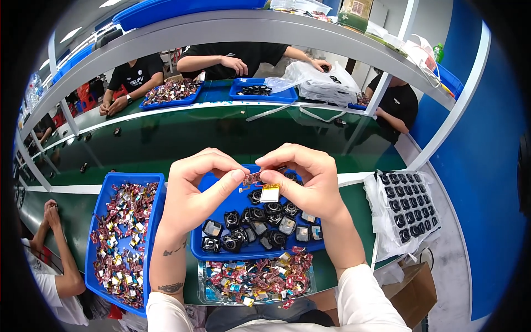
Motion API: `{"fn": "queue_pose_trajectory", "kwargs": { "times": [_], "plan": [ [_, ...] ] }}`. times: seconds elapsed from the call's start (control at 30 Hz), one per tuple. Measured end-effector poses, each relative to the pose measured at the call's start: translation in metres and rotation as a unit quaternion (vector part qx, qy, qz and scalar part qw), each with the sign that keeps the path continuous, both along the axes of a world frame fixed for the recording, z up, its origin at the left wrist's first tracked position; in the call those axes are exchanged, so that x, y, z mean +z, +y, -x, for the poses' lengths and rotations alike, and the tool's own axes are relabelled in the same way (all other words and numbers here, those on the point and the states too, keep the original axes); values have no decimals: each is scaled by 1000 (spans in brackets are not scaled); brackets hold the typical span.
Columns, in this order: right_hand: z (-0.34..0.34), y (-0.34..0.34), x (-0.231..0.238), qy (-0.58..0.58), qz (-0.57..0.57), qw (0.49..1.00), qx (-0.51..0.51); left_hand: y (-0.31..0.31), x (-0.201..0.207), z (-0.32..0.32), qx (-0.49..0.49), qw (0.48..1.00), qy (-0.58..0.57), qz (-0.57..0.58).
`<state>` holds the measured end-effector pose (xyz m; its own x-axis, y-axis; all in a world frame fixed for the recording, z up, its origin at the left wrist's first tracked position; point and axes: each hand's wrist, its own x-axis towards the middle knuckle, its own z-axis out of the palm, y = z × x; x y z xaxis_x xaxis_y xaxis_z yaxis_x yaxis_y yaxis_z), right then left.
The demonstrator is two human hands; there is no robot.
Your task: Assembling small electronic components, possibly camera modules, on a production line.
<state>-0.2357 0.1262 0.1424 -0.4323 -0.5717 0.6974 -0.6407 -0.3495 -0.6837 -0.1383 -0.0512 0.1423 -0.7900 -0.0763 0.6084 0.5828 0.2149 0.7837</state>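
Observation:
Between my two hands I hold a small red circuit board, with a silver battery with yellow tape hanging below it, next to my right thumb. My left hand pinches the board's left end between thumb and fingertips. The right end is pinched in my right hand. Below them, several black watch-like cases lie in a blue tray; some show a grey, flat face. Nearer me, a clear tray is heaped with red boards and small batteries.
A long blue tray full of boards and batteries stands at left. At right, a white tray carries rows of black cases. Ahead runs a green conveyor beneath a grey shelf. Co-workers sit across; another's hands are at left.

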Motion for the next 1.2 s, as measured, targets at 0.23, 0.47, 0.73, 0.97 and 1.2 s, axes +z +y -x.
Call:
{"fn": "queue_pose_trajectory", "kwargs": {
  "times": [0.23, 0.47, 0.73, 0.97, 1.2],
  "plan": [
    [8, -2, -6, 10, 12, 999, -52, -3, -4, 2, 107, 994, -1, 13],
    [3, -3, -7, -88, -22, 995, 35, 2, -9, 7, 73, 992, -4, 100],
    [10, 7, -3, -72, -77, 994, -5, 12, -11, 8, 62, 995, -70, -33],
    [17, 1, -16, -91, -79, 993, -13, 15, -8, 8, 148, 970, 7, 191],
    [12, -8, -19, -152, 8, 988, 2, 14, -7, 8, 164, 965, 8, 205]
  ]
}}
